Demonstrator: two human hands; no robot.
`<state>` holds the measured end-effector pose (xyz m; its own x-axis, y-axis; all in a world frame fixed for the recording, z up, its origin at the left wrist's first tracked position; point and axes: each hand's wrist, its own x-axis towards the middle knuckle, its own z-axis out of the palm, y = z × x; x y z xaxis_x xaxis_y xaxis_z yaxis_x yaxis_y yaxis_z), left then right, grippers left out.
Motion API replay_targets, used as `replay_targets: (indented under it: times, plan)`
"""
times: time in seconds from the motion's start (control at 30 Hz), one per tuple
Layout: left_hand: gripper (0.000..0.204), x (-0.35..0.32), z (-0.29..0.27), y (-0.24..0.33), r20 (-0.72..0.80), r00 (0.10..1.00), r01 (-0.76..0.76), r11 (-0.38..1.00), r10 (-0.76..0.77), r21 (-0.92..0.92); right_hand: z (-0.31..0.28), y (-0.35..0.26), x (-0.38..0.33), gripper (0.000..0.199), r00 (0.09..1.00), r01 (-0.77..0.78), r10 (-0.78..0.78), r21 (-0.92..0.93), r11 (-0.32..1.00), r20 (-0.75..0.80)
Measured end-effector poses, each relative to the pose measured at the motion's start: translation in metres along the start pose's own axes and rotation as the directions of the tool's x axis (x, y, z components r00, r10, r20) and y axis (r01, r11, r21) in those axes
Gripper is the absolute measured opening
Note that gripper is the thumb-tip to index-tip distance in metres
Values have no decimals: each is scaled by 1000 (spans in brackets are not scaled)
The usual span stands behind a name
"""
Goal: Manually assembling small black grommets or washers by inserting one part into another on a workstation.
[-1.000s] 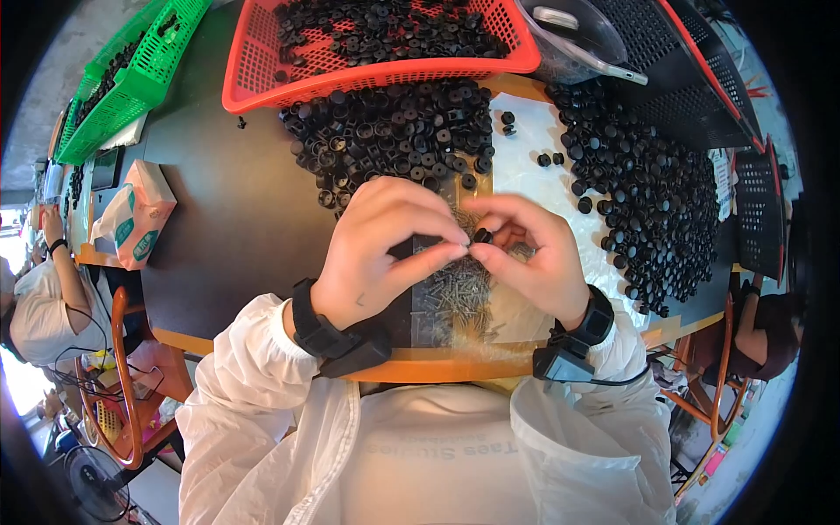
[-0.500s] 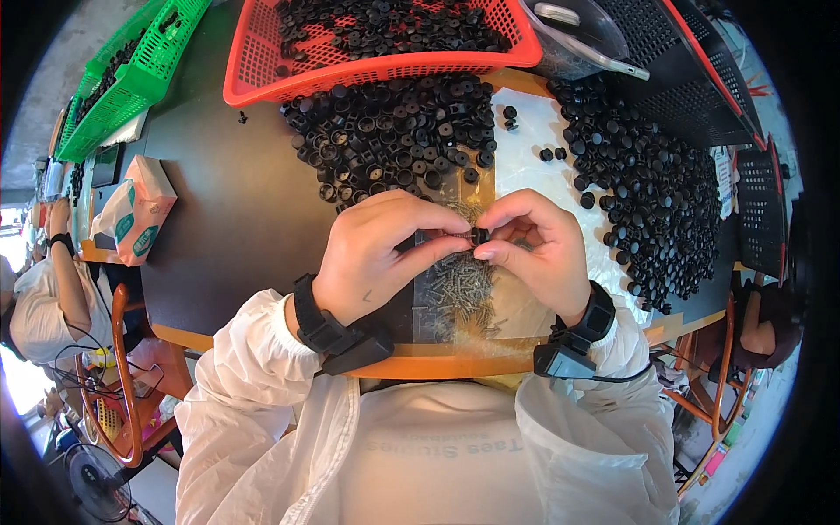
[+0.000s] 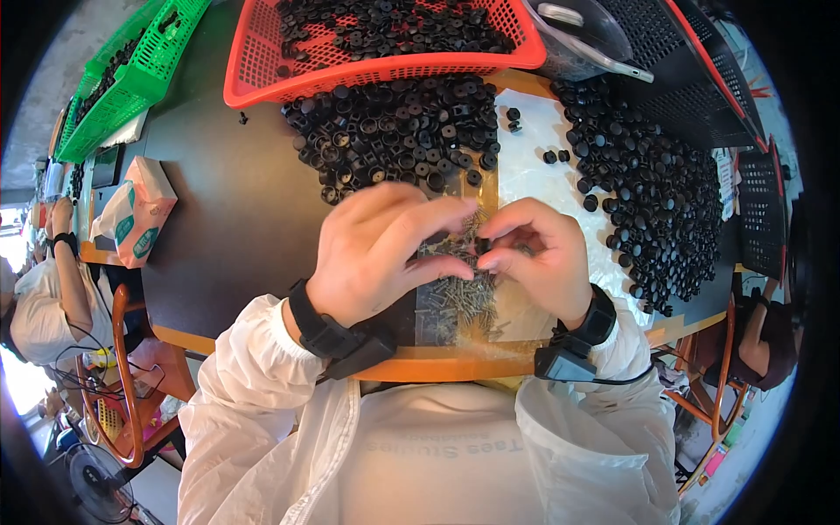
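Note:
Between the thumb and forefinger of my right hand (image 3: pixel 549 262) is a small round black plastic part (image 3: pixel 483 246). My left hand (image 3: pixel 372 249) is just left of it, thumb and forefinger spread apart, with nothing visible between them; its other fingers are partly hidden and blurred. Under and in front of both hands lies a heap of small metal screws (image 3: pixel 462 302) on clear plastic. Beyond my left hand spreads a pile of hollow black round parts (image 3: pixel 394 131). Black round-topped knobs (image 3: pixel 656 197) form another pile at the right, partly on a white sheet (image 3: pixel 534 166).
A red basket (image 3: pixel 385 72) of black parts stands at the far middle. At far left are a green basket (image 3: pixel 131 109) and a tissue pack (image 3: pixel 144 214). Black crates (image 3: pixel 691 87) and a clear tub (image 3: pixel 604 26) stand far right. People sit at both sides.
My left thumb and forefinger have parted and moved off the small black part, which both hands were pinching. My right hand keeps it in nearly the same place.

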<state>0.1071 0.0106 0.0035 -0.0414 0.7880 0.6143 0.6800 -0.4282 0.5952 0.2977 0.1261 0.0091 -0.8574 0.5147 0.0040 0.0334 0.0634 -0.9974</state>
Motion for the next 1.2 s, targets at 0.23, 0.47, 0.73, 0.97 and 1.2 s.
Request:
replay_targets:
  times: [0.23, 0.47, 0.73, 0.97, 1.2]
  plan:
    - [35, 4, -9, -8, 20, 990, 109, 843, -140, 527, -16, 7, 6, 22, 995, -22, 60, 415, 909, -79]
    - [32, 3, -11, -10, 101, 987, 54, 858, -122, 511, -14, 9, 7, 22, 997, -39, 62, 418, 907, -41]
    - [32, -2, 1, 2, 124, 960, 259, 964, -250, -61, -1, 5, 3, 23, 993, -117, 119, 157, 981, -5]
    - [40, 0, 1, 4, 42, 981, 194, 974, -190, -118, 1, 2, 0, 21, 995, -83, 85, 43, 996, -48]
    - [39, 0, 1, 10, 39, 960, 280, 944, -278, -175, 2, 3, 2, 22, 999, -6, 5, -11, 1000, -46]
